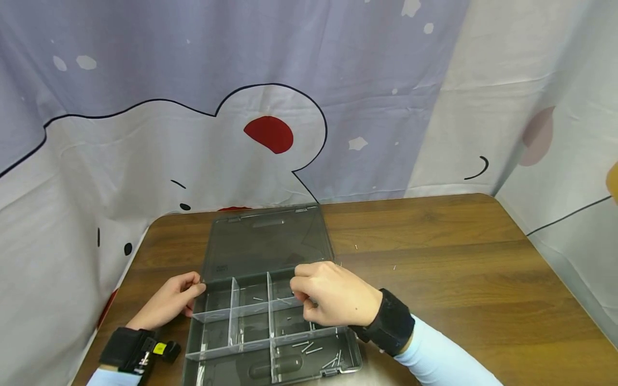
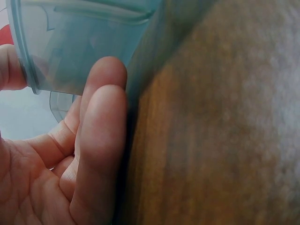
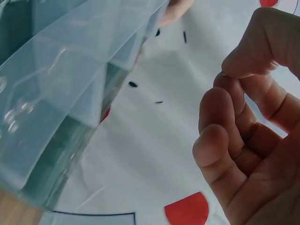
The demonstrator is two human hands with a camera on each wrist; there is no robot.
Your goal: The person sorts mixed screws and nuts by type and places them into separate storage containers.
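Observation:
A grey see-through compartment box lies on the table with its lid folded back. My left hand grips its left side; in the left wrist view the thumb is over the rim and the fingers lie against the outer wall. My right hand is over the right-hand compartments, hiding part of them. Thumb and forefinger pinch together in the right wrist view, a tiny glint of a small metal pin between their tips. Thin silver pins lie in the front right compartment, and a few in others.
The open lid lies flat behind the box. Two tiny pins, one farther back and one to its right, lie on the wooden table. A patterned curtain hangs behind the table.

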